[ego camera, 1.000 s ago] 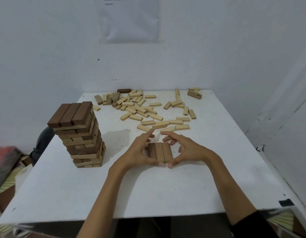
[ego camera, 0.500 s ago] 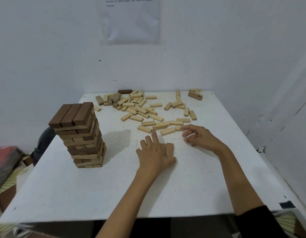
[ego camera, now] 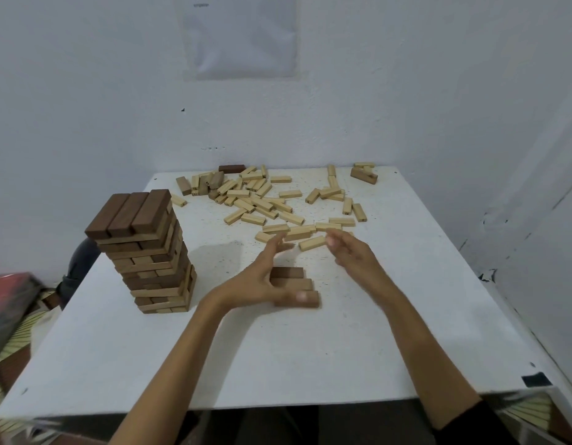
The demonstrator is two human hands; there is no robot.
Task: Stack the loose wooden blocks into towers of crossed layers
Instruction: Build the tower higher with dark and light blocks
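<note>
Turned crosswise since a moment earlier, the three dark blocks (ego camera: 292,285) now lie side by side with their long sides toward the person, near the middle of the white table (ego camera: 278,364), and the left hand has slid off their top to their left end. At left, a tower (ego camera: 149,252) of crossed light and dark layers stands upright, topped by a dark layer. To its right, the left hand (ego camera: 262,284) is spread, fingers straight and pointing away, its thumb (ego camera: 302,296) lying against the nearest of the dark blocks. Farther right, the right hand (ego camera: 355,256), blurred, hovers over the table with fingers loosely bent and apart, beside a light block (ego camera: 312,243). Behind both hands, loose blocks (ego camera: 262,200) lie scattered across the far half of the table, reaching its far right corner.
</note>
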